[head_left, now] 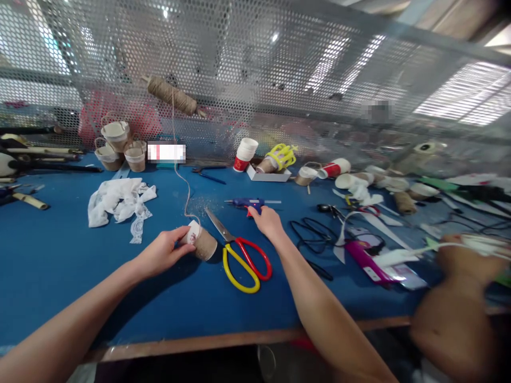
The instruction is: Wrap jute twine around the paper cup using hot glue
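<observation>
My left hand (163, 249) is closed on a small paper cup (206, 244) tipped on its side, its lower part wrapped in brown twine. A strand of twine (187, 186) runs from the cup up to a twine spool (170, 94) hanging on the mesh. My right hand (268, 221) is closed around the handle of a blue hot glue gun (244, 202), whose nozzle points left; some of its fingers are hidden. Between my hands lie large scissors (228, 237), blades partly apart, with one yellow and one red handle loop.
White lace (115, 199) lies left on the blue table (51, 255). Behind stand twine-wrapped cups (136, 158), pliers (209, 174), stacked paper cups (245, 154) and a white box lid (271, 176). To the right are black cables (311, 236) and a co-worker's blurred arm (451, 319).
</observation>
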A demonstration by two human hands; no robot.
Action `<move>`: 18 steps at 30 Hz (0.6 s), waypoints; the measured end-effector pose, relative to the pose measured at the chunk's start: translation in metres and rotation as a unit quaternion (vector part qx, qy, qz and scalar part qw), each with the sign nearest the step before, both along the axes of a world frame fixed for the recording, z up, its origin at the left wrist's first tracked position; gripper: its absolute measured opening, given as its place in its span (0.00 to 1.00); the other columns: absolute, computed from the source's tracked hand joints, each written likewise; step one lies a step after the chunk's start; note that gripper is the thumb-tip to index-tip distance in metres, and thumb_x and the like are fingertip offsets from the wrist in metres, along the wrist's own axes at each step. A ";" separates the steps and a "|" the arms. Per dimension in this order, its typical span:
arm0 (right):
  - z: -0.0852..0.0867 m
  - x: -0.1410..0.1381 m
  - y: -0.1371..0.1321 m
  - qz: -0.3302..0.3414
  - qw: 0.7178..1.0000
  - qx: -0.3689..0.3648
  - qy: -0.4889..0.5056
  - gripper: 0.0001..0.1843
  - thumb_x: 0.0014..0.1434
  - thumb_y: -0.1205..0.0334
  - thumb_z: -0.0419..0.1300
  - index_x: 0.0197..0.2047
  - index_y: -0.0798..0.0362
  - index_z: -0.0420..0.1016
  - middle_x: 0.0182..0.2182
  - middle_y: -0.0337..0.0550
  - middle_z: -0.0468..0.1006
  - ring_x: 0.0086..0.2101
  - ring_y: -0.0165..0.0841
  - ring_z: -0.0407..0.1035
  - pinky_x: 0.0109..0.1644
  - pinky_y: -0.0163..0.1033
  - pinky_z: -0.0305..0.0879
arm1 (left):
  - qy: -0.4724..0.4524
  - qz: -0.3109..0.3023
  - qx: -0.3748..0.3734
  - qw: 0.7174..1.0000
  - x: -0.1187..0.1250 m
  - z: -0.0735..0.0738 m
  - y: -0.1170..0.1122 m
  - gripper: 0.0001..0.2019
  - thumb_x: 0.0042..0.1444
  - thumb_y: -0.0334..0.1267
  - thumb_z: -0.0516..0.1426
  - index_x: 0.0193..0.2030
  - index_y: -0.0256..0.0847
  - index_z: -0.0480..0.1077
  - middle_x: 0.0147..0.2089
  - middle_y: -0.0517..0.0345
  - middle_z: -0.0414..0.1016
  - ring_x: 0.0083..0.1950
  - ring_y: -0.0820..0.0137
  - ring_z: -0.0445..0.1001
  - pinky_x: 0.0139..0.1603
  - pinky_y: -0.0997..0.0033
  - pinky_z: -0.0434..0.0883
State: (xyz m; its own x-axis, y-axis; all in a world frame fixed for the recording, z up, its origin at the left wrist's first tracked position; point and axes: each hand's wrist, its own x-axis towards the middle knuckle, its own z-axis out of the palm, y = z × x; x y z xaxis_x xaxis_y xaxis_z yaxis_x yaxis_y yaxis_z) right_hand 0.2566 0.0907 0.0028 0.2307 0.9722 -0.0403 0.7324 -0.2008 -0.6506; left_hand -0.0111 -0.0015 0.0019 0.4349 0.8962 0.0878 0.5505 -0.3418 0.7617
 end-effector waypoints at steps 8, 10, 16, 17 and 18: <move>0.035 -0.051 -0.040 0.187 0.979 0.009 0.081 0.11 0.50 0.55 0.59 0.27 0.55 0.73 0.29 0.44 0.72 0.37 0.37 0.64 0.38 0.39 0.58 | 0.034 -0.006 0.048 0.998 0.003 0.006 -0.004 0.12 0.55 0.38 0.50 0.42 0.33 0.66 0.35 0.51 0.74 0.34 0.67 0.71 0.35 0.71 0.66; 0.039 -0.068 -0.044 0.252 0.958 -0.033 0.134 0.14 0.48 0.51 0.60 0.27 0.54 0.73 0.23 0.38 0.70 0.29 0.31 0.63 0.32 0.36 0.57 | 0.038 -0.004 0.062 0.997 0.004 0.006 -0.005 0.11 0.54 0.37 0.50 0.41 0.33 0.66 0.35 0.50 0.74 0.34 0.67 0.71 0.35 0.72 0.66; 0.027 -0.101 -0.027 0.293 0.908 -0.136 0.266 0.19 0.51 0.49 0.56 0.22 0.57 0.73 0.21 0.40 0.71 0.26 0.28 0.63 0.31 0.35 0.56 | 0.054 -0.011 0.089 0.994 0.007 0.007 -0.007 0.07 0.53 0.35 0.51 0.37 0.35 0.66 0.34 0.50 0.72 0.33 0.68 0.70 0.34 0.73 0.65; 0.024 -0.104 -0.024 0.296 0.898 -0.150 0.291 0.18 0.51 0.51 0.56 0.22 0.58 0.73 0.22 0.41 0.71 0.27 0.28 0.63 0.32 0.35 0.57 | 0.057 -0.012 0.091 0.994 0.007 0.007 -0.008 0.06 0.53 0.35 0.51 0.35 0.36 0.66 0.33 0.51 0.72 0.32 0.68 0.70 0.34 0.73 0.65; 0.022 -0.105 -0.022 0.297 0.887 -0.157 0.317 0.16 0.51 0.53 0.56 0.23 0.58 0.73 0.23 0.42 0.72 0.27 0.28 0.64 0.32 0.35 0.58 | 0.057 -0.013 0.091 0.994 0.007 0.007 -0.008 0.05 0.53 0.35 0.51 0.32 0.36 0.66 0.32 0.51 0.71 0.32 0.68 0.69 0.34 0.73 0.65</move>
